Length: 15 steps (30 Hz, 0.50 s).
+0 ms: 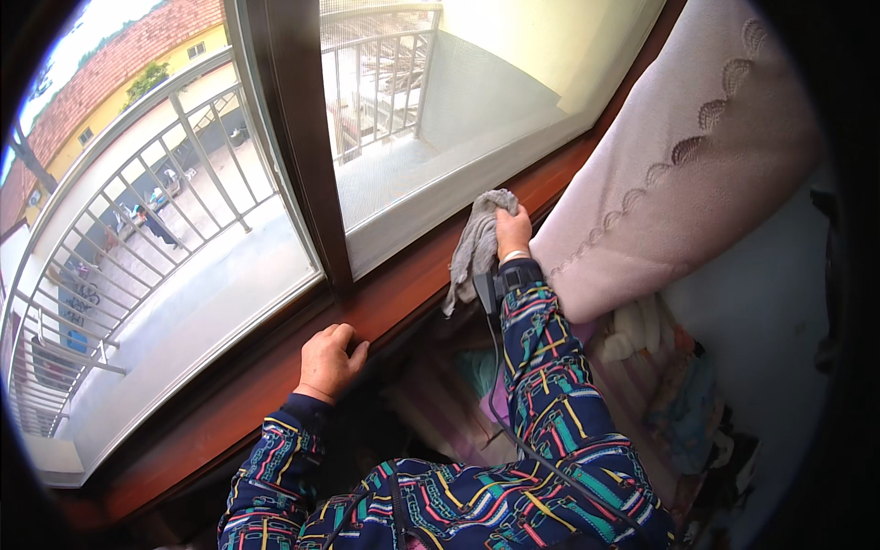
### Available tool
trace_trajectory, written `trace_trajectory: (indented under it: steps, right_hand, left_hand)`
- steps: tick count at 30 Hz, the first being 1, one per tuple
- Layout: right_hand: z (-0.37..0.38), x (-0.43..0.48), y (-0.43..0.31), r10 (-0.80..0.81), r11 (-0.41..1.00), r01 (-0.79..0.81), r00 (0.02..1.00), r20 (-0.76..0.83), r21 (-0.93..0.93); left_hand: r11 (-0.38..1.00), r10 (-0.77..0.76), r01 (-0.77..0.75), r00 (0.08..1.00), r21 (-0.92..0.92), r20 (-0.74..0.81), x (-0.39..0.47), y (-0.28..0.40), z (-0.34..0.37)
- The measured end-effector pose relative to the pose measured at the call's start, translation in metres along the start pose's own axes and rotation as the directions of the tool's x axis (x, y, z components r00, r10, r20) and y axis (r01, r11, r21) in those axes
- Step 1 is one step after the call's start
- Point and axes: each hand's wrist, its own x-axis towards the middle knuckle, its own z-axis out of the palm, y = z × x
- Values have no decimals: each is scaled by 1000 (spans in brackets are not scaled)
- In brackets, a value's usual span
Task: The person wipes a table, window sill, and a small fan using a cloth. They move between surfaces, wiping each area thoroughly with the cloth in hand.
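Note:
My right hand (514,232) is closed on a crumpled grey cloth (474,237), which hangs down over the front edge of the reddish-brown wooden windowsill (240,412). A strap with a dark device and a cable is on my right wrist. My left hand (332,361) rests on the sill with its fingers bent and holds nothing; the thumb stands apart from them. Beyond the sill are a dark window frame post (285,137), a window screen (378,158) and, on the left, a view out to a balcony.
A pink curtain (646,185) with a scalloped pattern hangs close to my right forearm. Below the sill lie striped bedding (447,419) and a heap of fabrics (680,405). Outside are a metal balcony railing (206,168) and, farther below, a person in dark clothes (158,227).

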Motion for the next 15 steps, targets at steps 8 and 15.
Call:
trace_trajectory:
  steps: [8,15]
  right_hand:
    - [25,-37,-61,-241,947,278,946,216,-161]
    - [22,-170,-115,-486,780,624,649,585,-45]
  left_hand:
    - [1000,-6,6,1000,24,-6,2,16,-9]
    - [999,-3,3,1000,50,3,-2,17,-12]
